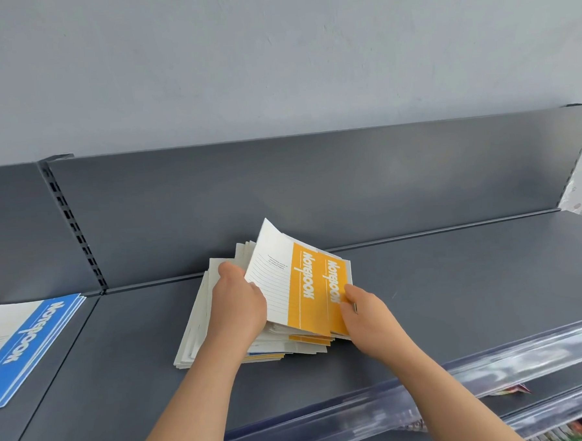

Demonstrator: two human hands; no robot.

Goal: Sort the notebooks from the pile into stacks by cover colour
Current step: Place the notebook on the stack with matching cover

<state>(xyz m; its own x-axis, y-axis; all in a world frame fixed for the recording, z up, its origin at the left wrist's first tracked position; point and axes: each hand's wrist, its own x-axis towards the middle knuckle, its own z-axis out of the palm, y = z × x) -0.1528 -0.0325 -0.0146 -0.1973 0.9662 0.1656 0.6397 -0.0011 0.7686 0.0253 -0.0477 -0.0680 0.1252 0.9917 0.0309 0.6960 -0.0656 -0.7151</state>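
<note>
A pile of notebooks [201, 329] lies in the middle of the dark grey shelf [454, 279]. My left hand [240, 304] grips the left edge of an orange-and-white notebook [279, 281] and holds it tilted up off the pile. Under it shows a second orange notebook [337, 285]; my right hand [365, 314] pinches its right edge. Lower in the pile, orange and blue cover edges peek out. A stack of blue notebooks [30, 345] lies flat at the far left of the shelf.
The shelf's upright back panel [281, 194] stands just behind the pile. A clear plastic price rail [493, 371] runs along the front edge. Lower shelves with coloured goods [514, 390] show at the bottom right. A slotted upright [74, 228] divides the back panel.
</note>
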